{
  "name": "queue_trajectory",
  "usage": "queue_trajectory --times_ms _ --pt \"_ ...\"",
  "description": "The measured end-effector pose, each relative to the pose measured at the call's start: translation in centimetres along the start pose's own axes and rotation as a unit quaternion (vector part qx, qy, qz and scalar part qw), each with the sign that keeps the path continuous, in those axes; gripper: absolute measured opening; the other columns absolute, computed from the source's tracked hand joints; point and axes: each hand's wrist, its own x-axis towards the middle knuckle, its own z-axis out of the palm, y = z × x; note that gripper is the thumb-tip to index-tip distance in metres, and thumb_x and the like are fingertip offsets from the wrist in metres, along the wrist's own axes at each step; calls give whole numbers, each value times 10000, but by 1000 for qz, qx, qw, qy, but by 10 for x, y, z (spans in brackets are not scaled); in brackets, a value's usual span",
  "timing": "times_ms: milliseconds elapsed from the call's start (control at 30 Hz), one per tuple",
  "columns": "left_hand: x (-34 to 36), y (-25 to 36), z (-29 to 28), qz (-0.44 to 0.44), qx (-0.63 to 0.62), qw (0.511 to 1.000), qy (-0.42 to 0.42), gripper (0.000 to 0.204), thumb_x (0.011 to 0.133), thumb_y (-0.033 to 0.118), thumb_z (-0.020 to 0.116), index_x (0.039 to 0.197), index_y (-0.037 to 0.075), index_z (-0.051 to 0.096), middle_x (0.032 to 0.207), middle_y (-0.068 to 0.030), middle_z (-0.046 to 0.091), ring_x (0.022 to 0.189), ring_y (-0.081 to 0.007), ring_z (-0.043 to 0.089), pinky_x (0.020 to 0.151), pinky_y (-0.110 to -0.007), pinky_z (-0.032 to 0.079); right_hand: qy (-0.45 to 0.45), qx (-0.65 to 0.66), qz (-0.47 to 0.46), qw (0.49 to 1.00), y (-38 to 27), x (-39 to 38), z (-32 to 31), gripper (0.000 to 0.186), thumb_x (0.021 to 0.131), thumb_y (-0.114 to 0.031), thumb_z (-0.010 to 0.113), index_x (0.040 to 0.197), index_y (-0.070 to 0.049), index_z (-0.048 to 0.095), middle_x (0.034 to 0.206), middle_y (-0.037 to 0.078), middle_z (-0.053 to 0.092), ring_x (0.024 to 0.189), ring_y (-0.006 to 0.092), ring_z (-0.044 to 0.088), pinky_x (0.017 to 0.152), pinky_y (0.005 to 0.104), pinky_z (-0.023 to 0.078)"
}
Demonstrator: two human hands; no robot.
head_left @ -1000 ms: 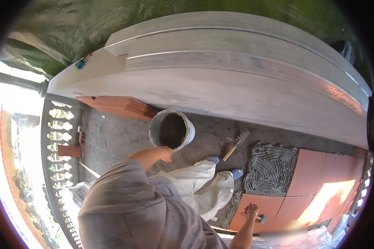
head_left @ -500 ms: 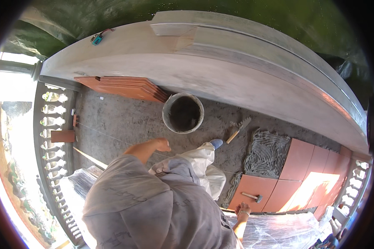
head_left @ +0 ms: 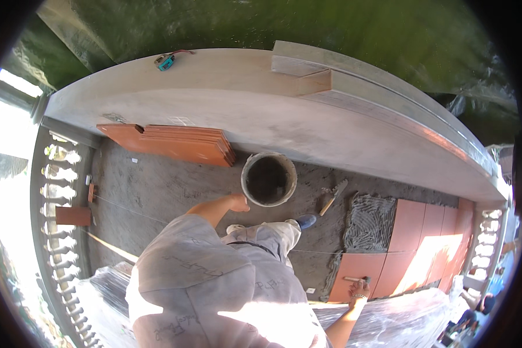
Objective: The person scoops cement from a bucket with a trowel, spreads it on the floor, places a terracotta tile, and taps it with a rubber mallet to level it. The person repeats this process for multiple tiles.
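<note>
My left hand [head_left: 238, 203] is beside the near left side of a round bucket [head_left: 293, 189] with a dark inside. Its fingers are curled, and nothing shows in them. At the right, my right hand [head_left: 359, 290], with a bracelet on the wrist, has its fingers closed on a small hammer [head_left: 350, 279] close to its dark head. The hammer is level with a reddish tile [head_left: 354, 265], its pale handle pointing left. Behind that tile is a patch of combed grey mortar [head_left: 370, 223]. A notched trowel [head_left: 330, 200] with a wooden handle lies on the floor between bucket and mortar.
Stacked tiles [head_left: 182, 145] lean against the low wall [head_left: 226, 87]. On its top rest a teal tape measure [head_left: 165, 61] and metal profiles [head_left: 388, 93]. A thin string [head_left: 139, 214] crosses the floor. Plastic-wrapped material [head_left: 400, 319] lies near right; balusters [head_left: 64, 191] stand left.
My right hand has moved from the tile's near edge up to the hammer and closed on it. My left hand has come closer to the bucket. The whole view has shifted and turned slightly.
</note>
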Motion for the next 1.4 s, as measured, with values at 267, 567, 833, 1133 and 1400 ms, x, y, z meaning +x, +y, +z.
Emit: queue_trajectory --times_ms 267,567,833,1133,1400 --pt "-67 -113 -45 -104 -39 993 35 484 881 396 604 1132 -10 687 1180 -236 669 1141 -375 623 972 -436 486 97 28 285 953 139 -129 40 174 959 -264 633 871 -165 519 657 29 580 494 191 564 413 360 440" --pt "-89 -206 -142 -239 -14 963 126 689 908 345 638 1443 -10 390 1516 -211 387 1357 -375 439 1108 -454 399 45 -23 339 939 201 -321 140 230 980 -203 622 1090 -38 505 732 95 621 542 208 603 474 339 516" --pt "-53 -306 -197 -244 78 959 122 701 892 129 579 1514 64 262 1608 -128 182 1485 -310 223 1137 -534 320 66 -66 405 910 119 -456 247 153 969 -257 641 1029 -141 561 767 53 642 614 211 635 518 361 538" --pt "-43 -342 -170 -231 150 956 98 842 932 125 544 1594 116 24 1653 -143 -7 1529 -333 55 1208 -508 204 60 -55 392 916 67 -521 291 190 937 -348 683 979 -202 570 787 7 653 651 187 662 570 370 511" --pt "-37 -345 -152 -229 154 954 115 763 963 113 482 1591 95 48 1613 -170 81 1513 -369 64 1216 -501 166 64 -80 387 917 49 -533 309 169 945 -334 676 967 -194 584 790 -6 649 651 163 665 565 349 512"
